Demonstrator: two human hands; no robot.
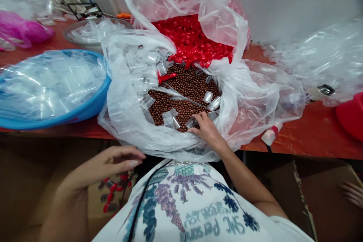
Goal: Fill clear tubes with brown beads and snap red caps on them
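Observation:
My right hand [206,128] reaches into a clear plastic bag [124,94] of small brown beads [187,87], its fingers curled on a small clear tube [191,122] lying on the beads. Several more clear tubes [170,117] lie scattered over the beads and piled at the bag's left side. My left hand [113,160] hovers below the table edge, fingers loosely stretched and holding nothing, above a box with several filled red-capped tubes [112,187]. Behind the beads a second bag holds red caps [193,39].
A blue basin [85,109] full of clear plastic sits at the left on the reddish table [312,132]. Pink plastic [22,30] lies far left, crumpled clear bags [320,56] right, a red container [351,115] at the right edge. Another person's fingers [353,193] show lower right above a cardboard box [317,193].

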